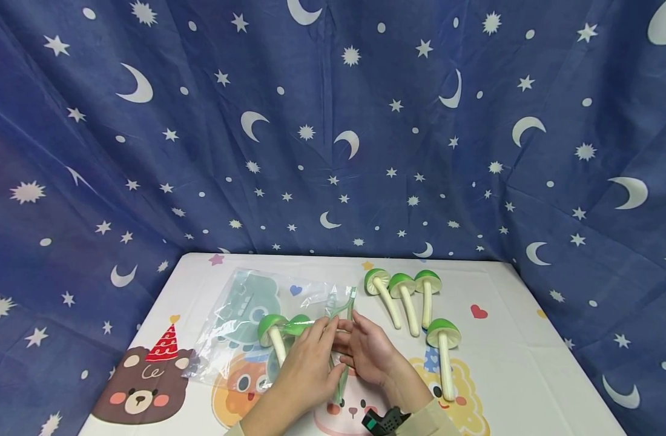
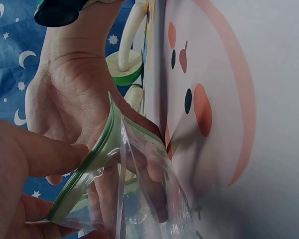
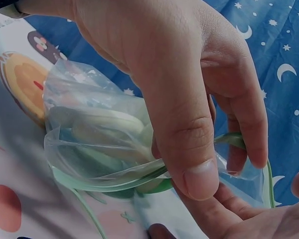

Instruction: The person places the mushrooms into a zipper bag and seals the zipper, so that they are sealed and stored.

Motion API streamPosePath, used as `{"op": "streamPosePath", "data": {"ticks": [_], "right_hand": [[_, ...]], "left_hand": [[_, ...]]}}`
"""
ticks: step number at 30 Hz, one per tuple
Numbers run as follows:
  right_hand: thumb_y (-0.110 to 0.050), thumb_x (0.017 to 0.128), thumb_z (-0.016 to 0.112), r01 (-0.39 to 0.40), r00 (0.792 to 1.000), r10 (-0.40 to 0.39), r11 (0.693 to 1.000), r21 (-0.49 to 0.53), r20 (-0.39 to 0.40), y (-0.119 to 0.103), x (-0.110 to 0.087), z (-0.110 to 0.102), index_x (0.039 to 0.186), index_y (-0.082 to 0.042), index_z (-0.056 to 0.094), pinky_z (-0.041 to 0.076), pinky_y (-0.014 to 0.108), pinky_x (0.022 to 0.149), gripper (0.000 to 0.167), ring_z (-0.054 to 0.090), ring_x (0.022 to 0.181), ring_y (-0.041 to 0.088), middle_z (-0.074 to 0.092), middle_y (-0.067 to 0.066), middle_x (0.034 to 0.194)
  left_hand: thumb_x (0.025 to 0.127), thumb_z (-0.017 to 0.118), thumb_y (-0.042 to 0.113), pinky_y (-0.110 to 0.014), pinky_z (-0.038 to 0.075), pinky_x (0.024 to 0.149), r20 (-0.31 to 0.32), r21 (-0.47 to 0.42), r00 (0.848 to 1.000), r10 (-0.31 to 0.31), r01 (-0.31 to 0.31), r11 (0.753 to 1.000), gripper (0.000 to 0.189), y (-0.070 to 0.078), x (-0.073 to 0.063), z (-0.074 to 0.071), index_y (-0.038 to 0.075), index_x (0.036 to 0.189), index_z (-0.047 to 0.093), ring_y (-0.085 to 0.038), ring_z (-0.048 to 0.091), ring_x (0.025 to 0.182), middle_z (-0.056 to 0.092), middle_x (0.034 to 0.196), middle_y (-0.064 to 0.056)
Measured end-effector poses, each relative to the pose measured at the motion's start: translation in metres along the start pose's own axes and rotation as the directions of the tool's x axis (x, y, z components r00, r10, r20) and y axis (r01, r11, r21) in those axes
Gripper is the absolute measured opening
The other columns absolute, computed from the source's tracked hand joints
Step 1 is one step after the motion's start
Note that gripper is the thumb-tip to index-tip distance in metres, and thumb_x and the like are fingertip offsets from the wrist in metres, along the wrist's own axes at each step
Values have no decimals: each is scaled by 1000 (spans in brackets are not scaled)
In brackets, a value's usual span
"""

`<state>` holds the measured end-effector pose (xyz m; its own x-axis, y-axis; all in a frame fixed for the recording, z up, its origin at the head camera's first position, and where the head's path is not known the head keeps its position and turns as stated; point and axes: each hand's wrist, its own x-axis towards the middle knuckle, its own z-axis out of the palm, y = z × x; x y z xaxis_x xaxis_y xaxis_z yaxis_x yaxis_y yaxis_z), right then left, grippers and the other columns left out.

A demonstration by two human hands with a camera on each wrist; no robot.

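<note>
Head view showed the left hand [image 1: 307, 368] at the mouth of a clear bag [image 1: 215, 357], thumb and fingers pinching its green zip edge [image 2: 78, 174]. The right hand [image 1: 373, 352] stood at the same mouth, fingers loosely extended, the grip slack. At least two green-capped mushrooms [image 1: 270, 327] lay inside the bag; four loose mushrooms [image 1: 404, 288] lay on the table [image 1: 529, 369], to the bag's right.

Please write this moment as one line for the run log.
Left hand: pinches green edge of clear bag | Right hand: at bag opening | In bag: green-capped mushrooms | On table: four loose mushrooms
</note>
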<state>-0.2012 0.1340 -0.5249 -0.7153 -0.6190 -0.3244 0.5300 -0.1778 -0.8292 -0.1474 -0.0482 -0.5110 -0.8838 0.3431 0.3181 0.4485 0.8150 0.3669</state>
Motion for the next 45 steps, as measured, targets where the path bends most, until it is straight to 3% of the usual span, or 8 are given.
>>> {"op": "streamPosePath", "data": {"ticks": [7,11,23,34,45], "right_hand": [[-67,111,20,16,1000,-17,999,-45,-12,2,-1,0,158,-9,41,36,46,122,78,52,146,29,57,12,161],[-66,111,20,20,1000,-21,999,-45,-17,2,-2,-1,159,-8,40,34,50,126,78,53,146,29,58,12,160],[-63,112,22,37,999,-37,999,-26,-3,0,-7,-3,165,-4,33,40,47,122,80,54,146,32,55,17,162],[-61,114,18,26,1000,-26,1000,0,-10,0,-14,-5,164,-6,35,56,38,101,77,62,134,26,57,14,159],[-61,114,19,36,999,-36,999,21,-11,-3,-23,-8,163,-7,37,56,43,105,75,62,134,26,55,14,161]], "left_hand": [[86,88,33,-47,53,113,10,-7,1000,-8,8,1000,89,0,0,1,5,160,48,-26,62,127,58,148,-9],[86,88,33,-47,52,115,19,-11,1000,-13,13,1000,89,0,1,2,5,160,47,-27,62,129,58,149,-9],[87,87,32,-48,50,118,28,-15,999,-25,25,1000,90,1,1,1,4,162,45,-30,61,133,56,153,-12],[87,86,35,-51,49,121,39,-14,999,-36,36,999,91,2,1,0,5,162,45,-32,58,139,55,155,-13],[87,86,37,-49,48,121,52,-3,998,-44,44,999,92,2,0,0,7,163,43,-31,58,138,55,155,-12]]}}
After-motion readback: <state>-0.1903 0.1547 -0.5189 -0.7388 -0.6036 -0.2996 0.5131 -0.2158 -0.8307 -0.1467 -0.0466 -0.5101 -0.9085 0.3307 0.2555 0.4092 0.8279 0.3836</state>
